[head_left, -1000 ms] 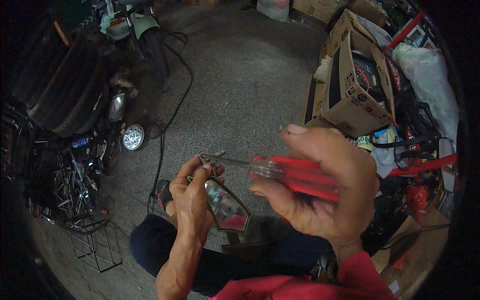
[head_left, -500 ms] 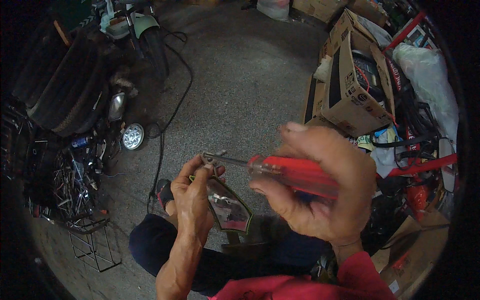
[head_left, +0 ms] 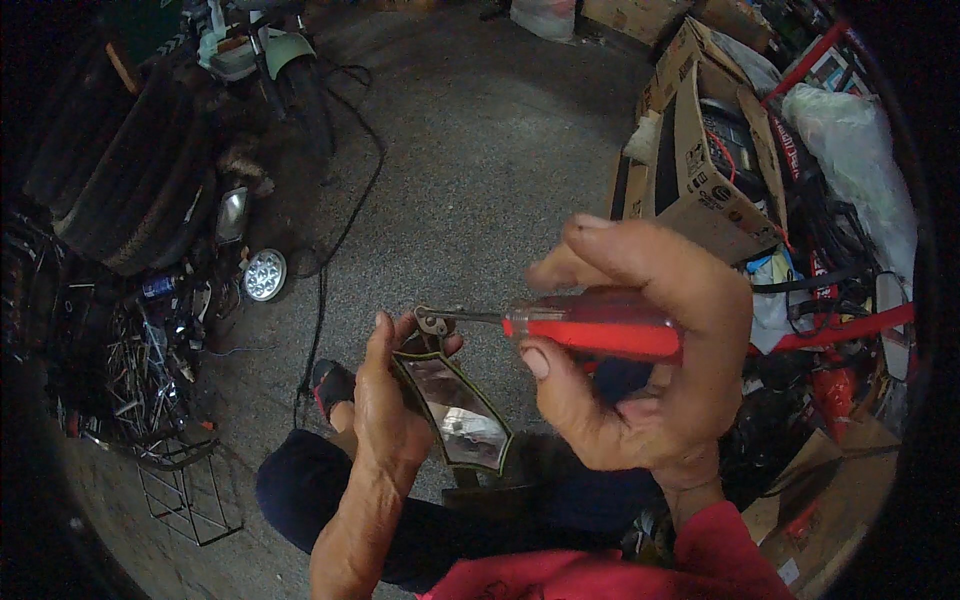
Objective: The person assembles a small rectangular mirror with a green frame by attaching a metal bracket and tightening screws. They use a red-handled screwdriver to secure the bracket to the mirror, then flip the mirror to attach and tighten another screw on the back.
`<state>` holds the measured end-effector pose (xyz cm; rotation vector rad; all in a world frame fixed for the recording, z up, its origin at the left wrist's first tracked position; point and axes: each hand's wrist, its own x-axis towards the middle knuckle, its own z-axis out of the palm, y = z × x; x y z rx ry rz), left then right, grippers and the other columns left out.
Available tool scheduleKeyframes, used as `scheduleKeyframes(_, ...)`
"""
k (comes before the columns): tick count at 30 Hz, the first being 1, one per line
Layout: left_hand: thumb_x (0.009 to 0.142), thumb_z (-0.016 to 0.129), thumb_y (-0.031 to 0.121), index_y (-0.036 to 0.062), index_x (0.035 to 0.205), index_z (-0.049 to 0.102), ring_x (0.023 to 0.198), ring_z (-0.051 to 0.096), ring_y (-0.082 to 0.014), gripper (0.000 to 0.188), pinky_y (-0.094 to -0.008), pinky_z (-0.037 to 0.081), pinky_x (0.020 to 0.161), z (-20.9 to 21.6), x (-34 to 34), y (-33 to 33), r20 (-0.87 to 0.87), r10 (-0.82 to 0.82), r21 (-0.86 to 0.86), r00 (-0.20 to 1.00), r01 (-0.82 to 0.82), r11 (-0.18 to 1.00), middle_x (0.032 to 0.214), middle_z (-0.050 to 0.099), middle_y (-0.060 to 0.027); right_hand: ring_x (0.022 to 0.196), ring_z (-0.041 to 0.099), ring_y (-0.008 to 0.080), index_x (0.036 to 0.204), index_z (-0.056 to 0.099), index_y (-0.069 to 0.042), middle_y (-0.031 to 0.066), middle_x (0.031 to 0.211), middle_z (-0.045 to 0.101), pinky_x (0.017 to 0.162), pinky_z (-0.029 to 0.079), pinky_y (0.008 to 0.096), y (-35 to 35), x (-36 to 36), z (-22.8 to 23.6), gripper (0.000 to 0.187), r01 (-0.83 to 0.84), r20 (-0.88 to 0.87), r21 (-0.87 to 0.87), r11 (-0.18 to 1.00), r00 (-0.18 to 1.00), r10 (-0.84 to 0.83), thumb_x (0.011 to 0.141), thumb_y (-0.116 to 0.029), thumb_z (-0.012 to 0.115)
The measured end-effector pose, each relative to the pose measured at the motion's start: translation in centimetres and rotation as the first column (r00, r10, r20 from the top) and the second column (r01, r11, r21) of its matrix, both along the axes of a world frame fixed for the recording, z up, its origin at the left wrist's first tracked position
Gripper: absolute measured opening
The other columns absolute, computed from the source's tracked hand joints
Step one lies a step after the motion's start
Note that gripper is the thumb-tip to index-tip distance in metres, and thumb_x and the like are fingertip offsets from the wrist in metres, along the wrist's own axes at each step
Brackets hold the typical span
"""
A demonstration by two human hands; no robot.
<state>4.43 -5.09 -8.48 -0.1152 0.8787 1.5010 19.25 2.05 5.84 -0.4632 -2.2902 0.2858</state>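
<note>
My left hand (head_left: 388,405) holds a small angular rear-view mirror (head_left: 465,420) with a yellow-green edge, its glass facing up. The left thumb points away from me, and the fingers curl behind the mirror's metal bracket (head_left: 432,324). In my right hand (head_left: 690,350) is a screwdriver (head_left: 600,328) with a red and clear handle, lying level between a bent forefinger and the thumb. Its shaft points left and its tip meets the bracket. What exactly the tip sits in is too small to tell.
Stacked tyres (head_left: 140,170), a round lamp (head_left: 264,275) and a heap of metal tools (head_left: 150,375) lie on the left. A black cable (head_left: 345,235) runs over the floor. Open cardboard boxes (head_left: 715,200) stand on the right, beside a red bar (head_left: 850,328). A motorcycle (head_left: 270,60) is far left.
My left thumb has lifted off the bracket and straightened. The mirror has shifted slightly right and towards me. My right fingers have loosened around the handle, which shows a different side.
</note>
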Motion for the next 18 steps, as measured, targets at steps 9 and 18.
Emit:
scheduleKeyframes(9,0.088,0.052,0.035,0.0016,0.119,0.049,0.101,0.058,-0.0233,0.046,-0.0358,0.046,0.08,1.1,0.2,-0.8,-0.009,-0.077,0.064,0.997,0.077,0.995,0.105,0.061,-0.0132,0.068,0.063,0.0152,0.12,0.042,0.005,0.0145,0.09,0.061,0.06,0.051,0.023,-0.1,-0.1,-0.1,0.065,0.078,-0.051,0.041,0.996,0.996,-0.076,0.068,-0.005,0.08)
scheduleKeyframes(18,0.076,0.052,0.014,-0.0026,0.124,0.048,0.101,0.058,-0.0223,0.05,-0.0335,0.046,0.083,0.9,0.0,-1.0,-0.06,-0.173,0.089,0.983,0.177,0.98,0.108,0.06,-0.0131,0.063,0.059,0.0124,0.122,0.039,0.005,0.0099,0.07,0.063,0.063,0.046,0.0234,1.1,0.6,0.2,0.066,0.105,-0.046,0.167,0.98,0.994,-0.099,0.072,-0.015,0.078)
